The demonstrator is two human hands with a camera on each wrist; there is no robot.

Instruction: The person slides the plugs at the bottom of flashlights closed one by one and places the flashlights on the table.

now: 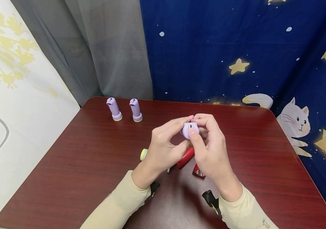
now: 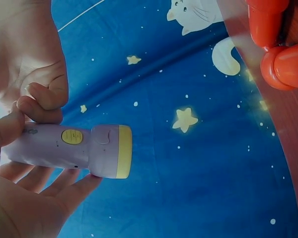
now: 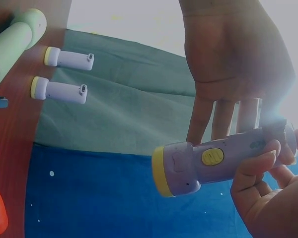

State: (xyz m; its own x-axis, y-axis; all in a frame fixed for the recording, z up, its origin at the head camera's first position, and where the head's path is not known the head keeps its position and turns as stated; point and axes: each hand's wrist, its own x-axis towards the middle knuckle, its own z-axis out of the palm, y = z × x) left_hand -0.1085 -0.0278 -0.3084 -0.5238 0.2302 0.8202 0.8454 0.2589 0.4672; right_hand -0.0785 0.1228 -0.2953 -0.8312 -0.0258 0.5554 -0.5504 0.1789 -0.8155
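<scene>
Both hands hold a lilac flashlight [image 2: 49, 144] with a yellow lens rim and a yellow oval switch, raised above the table. In the head view its rounded end [image 1: 186, 135] with a small dark slot faces me. My left hand [image 1: 166, 140] grips the body, its long fingers lying along one side and the thumb across it. My right hand [image 1: 213, 143] pinches the slotted end, its thumb on the end face and its other fingers curled close by. In the right wrist view the lens rim [image 3: 161, 171] points away from the right hand.
Two matching lilac flashlights [image 1: 114, 109] [image 1: 136, 110] stand lens-down at the table's back left. Below the hands lie red flashlights [image 1: 186, 157] [image 1: 199, 171] and a pale green one [image 1: 144, 154], partly covered by the arms. Curtains [image 1: 197, 63] hang behind the dark red table [image 1: 94, 152].
</scene>
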